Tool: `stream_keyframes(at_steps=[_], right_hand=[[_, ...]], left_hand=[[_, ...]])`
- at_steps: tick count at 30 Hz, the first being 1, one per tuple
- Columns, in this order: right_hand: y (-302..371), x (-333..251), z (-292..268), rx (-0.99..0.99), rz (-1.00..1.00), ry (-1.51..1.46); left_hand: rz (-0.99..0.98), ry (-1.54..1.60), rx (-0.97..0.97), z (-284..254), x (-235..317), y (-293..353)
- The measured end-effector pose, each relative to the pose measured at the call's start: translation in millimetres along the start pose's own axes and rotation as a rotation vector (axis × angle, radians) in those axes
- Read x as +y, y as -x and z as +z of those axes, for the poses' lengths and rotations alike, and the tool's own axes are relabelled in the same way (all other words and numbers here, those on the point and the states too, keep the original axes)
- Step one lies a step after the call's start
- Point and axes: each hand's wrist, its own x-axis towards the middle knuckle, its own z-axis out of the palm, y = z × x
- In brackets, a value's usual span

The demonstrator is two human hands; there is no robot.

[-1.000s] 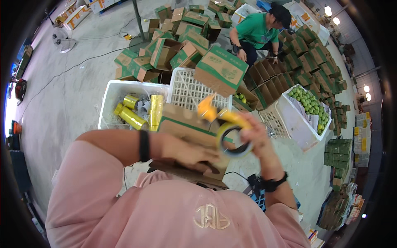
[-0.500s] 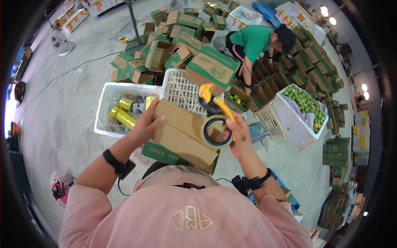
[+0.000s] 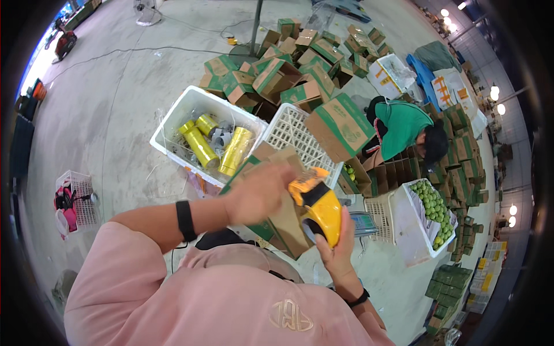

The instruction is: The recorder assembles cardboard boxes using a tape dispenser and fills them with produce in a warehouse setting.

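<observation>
Right now you are pressing your left hand [image 3: 258, 193] flat on the upper face of a brown and green cardboard box [image 3: 281, 222], its fingers together and spread over the flap rather than curled round anything, while your right hand [image 3: 337, 248] is gripping a yellow tape dispenser [image 3: 318, 206] from below, fingers clamped around its body. The dispenser is sitting just past your right fingertips, touching the box at the edge nearest your left hand, so the two hands are almost meeting across the carton. The box is tilting, its long axis running from near your chest up and away toward the white slatted crate [image 3: 294, 138], and the dispenser is lying roughly along that same line, with its orange front end pointing away from you. Your right hand is the one on the tool; your left is the nearer one to the box's flap. Beyond your left fingers, well apart, a white bin [image 3: 173, 124] is holding yellow tape rolls [image 3: 199, 144], and off to your right a person in a green shirt [image 3: 404, 124] is bending over more cartons beside a crate of green fruit [image 3: 435, 210].
</observation>
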Motion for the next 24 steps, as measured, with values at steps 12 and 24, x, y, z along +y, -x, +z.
stream_keyframes(at_steps=[12, 24], right_hand=[[-347, -27, 91, -0.749, -0.074, 0.444], [-309, -132, 75, -1.172, 0.061, 0.651]], left_hand=[[0.259, 0.031, 0.061, 21, -5, 9], [0.205, 0.009, 0.117, 34, -2, 19]])
